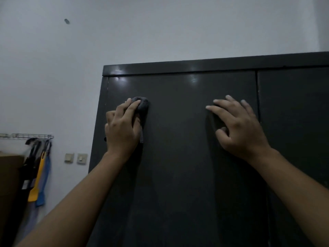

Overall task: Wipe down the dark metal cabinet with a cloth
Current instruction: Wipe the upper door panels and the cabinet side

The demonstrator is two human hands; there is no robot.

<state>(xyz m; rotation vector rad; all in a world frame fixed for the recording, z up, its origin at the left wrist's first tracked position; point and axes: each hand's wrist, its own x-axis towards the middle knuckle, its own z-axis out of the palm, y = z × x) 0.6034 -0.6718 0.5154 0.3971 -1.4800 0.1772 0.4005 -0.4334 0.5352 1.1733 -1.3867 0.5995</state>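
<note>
Head view: left hand (122, 129) grips dark grey bunched cloth (143, 106) against upper left of dark metal cabinet (178, 175); right hand (238, 125), fingers spread, touches its front.

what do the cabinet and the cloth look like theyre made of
Cabinet: likely painted sheet metal, dark semi-gloss; soft light glare shows near its top, with a thin straight seam between doors. Cloth: a soft dark grey textile, possibly microfibre; it bunches into a rounded matte wad, no shine.
</note>
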